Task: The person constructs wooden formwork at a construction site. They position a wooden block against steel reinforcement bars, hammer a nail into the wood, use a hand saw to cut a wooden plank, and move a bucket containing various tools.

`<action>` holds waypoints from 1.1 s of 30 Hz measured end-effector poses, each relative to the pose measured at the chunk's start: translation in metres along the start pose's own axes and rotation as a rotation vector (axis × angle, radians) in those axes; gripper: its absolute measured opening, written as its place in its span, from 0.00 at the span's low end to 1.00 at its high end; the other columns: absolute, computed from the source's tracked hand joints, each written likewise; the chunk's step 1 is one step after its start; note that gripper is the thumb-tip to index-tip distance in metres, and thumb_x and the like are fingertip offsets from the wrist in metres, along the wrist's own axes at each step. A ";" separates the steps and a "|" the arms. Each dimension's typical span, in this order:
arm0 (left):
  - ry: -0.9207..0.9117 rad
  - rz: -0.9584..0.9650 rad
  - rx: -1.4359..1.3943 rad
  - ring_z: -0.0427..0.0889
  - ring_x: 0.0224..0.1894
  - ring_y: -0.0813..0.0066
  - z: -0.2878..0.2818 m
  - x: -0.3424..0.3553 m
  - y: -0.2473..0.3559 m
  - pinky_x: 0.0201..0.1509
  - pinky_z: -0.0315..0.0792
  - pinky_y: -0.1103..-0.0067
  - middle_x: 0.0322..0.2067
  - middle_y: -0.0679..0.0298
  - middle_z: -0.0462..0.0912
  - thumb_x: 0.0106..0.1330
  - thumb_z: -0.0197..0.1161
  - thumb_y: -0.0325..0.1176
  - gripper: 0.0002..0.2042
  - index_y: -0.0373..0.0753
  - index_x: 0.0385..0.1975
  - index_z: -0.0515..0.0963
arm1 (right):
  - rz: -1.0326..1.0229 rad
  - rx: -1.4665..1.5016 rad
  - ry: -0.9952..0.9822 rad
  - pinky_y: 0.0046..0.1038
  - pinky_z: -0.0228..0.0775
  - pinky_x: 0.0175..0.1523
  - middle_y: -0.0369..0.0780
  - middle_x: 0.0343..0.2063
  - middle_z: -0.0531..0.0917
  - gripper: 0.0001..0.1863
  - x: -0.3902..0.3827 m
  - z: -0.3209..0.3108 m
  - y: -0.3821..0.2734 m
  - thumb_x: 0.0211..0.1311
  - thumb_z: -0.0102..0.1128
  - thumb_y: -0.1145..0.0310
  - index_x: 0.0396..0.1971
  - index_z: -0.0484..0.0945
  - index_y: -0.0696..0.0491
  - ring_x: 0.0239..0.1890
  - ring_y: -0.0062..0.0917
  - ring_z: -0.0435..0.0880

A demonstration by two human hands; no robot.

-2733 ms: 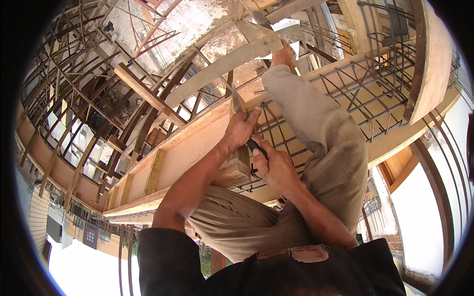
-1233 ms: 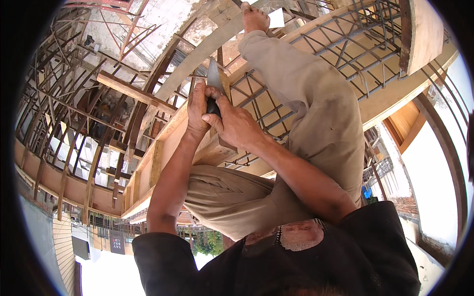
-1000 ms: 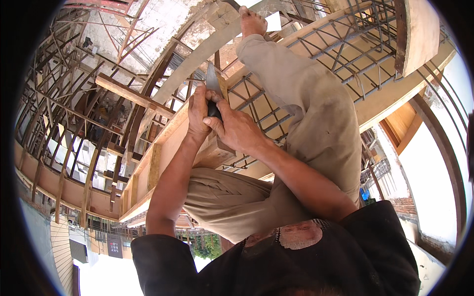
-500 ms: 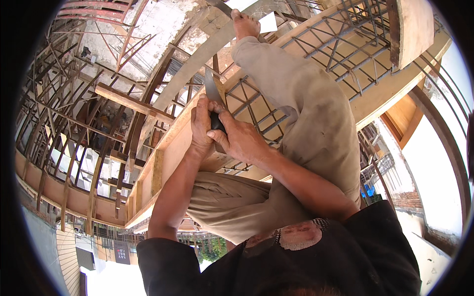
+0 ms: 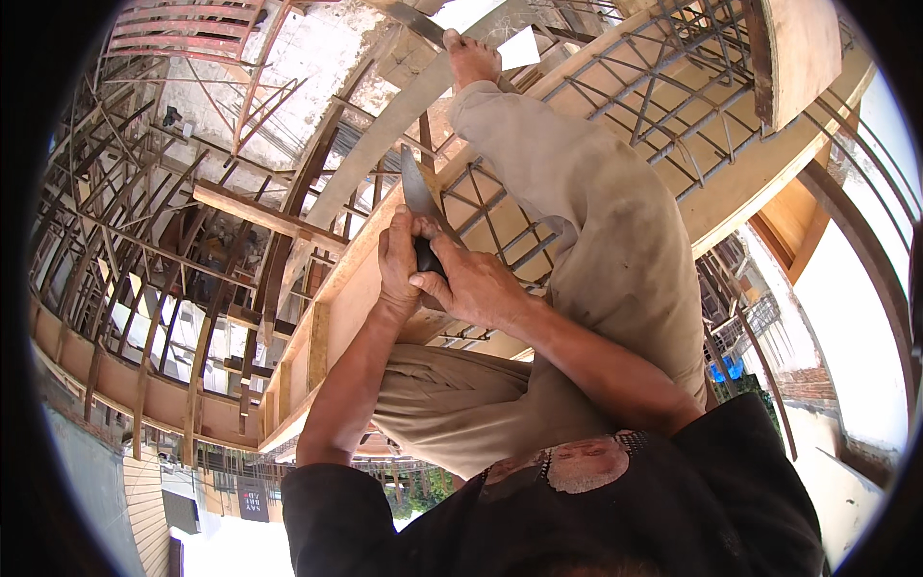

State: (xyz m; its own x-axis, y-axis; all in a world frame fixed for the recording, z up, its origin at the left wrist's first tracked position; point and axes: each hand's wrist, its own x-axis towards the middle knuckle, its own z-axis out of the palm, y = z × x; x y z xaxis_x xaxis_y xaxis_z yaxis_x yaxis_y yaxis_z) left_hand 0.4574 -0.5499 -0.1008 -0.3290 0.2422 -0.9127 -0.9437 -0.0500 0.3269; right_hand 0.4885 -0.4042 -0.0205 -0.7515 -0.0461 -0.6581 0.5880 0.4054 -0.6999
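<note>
Both my hands are closed together on the black handle point(image 5: 428, 256) of a bladed tool. Its grey blade point(image 5: 417, 185) tapers to a narrow tip and points away from me, beside the wooden formwork edge. It resembles a hand saw, but no teeth can be made out. My left hand point(image 5: 398, 258) wraps the handle's left side. From the right, my right hand point(image 5: 481, 287) grips it, thumb lying across. The fingers hide much of the handle. Under and beyond the hands runs a long plywood form point(image 5: 358, 281) with a steel bar cage point(image 5: 490, 197) inside.
My bent leg point(image 5: 625, 240) lies over the form, with my bare foot point(image 5: 473, 60) farther out. An upright wooden panel point(image 5: 803, 62) stands at upper right. To the left, a timber point(image 5: 264, 213) juts out above a drop crowded with wooden props point(image 5: 144, 317).
The whole view has shifted a little, so the surroundings sit slightly lower and mostly farther right in the picture. My two-handed grip is the same, and the blade has hardly moved against the form.
</note>
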 end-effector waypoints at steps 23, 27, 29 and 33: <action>-0.133 0.247 0.365 0.83 0.30 0.68 0.006 0.011 0.007 0.34 0.77 0.75 0.29 0.59 0.84 0.68 0.59 0.34 0.09 0.35 0.38 0.71 | 0.039 0.029 0.033 0.50 0.75 0.47 0.60 0.38 0.82 0.30 -0.004 -0.003 -0.001 0.72 0.50 0.47 0.56 0.64 0.61 0.42 0.56 0.82; -0.065 0.613 0.961 0.83 0.31 0.64 -0.009 0.015 0.021 0.37 0.77 0.73 0.32 0.58 0.84 0.64 0.63 0.36 0.13 0.34 0.41 0.72 | 0.125 0.074 -0.216 0.49 0.76 0.46 0.60 0.38 0.82 0.33 0.028 0.003 0.003 0.72 0.48 0.45 0.57 0.62 0.62 0.42 0.55 0.83; 0.008 0.720 1.038 0.83 0.32 0.65 -0.009 0.007 0.014 0.38 0.77 0.73 0.33 0.59 0.84 0.64 0.64 0.36 0.14 0.34 0.41 0.72 | 0.146 0.066 -0.210 0.49 0.76 0.45 0.60 0.37 0.82 0.31 0.012 0.000 -0.006 0.72 0.49 0.46 0.55 0.63 0.62 0.41 0.55 0.83; -0.067 0.374 0.380 0.81 0.30 0.65 -0.006 -0.005 -0.002 0.36 0.76 0.72 0.30 0.59 0.81 0.66 0.61 0.33 0.10 0.34 0.40 0.72 | 0.056 0.047 -0.094 0.49 0.76 0.44 0.60 0.36 0.82 0.29 -0.004 0.006 -0.001 0.72 0.50 0.49 0.53 0.64 0.63 0.40 0.55 0.83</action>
State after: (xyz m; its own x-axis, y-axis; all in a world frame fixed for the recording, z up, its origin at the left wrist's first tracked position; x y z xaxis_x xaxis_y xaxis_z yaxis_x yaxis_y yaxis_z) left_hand 0.4611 -0.5566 -0.0983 -0.6262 0.3368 -0.7032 -0.6797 0.2060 0.7039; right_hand 0.4930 -0.4104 -0.0187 -0.6868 -0.1113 -0.7183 0.6434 0.3665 -0.6720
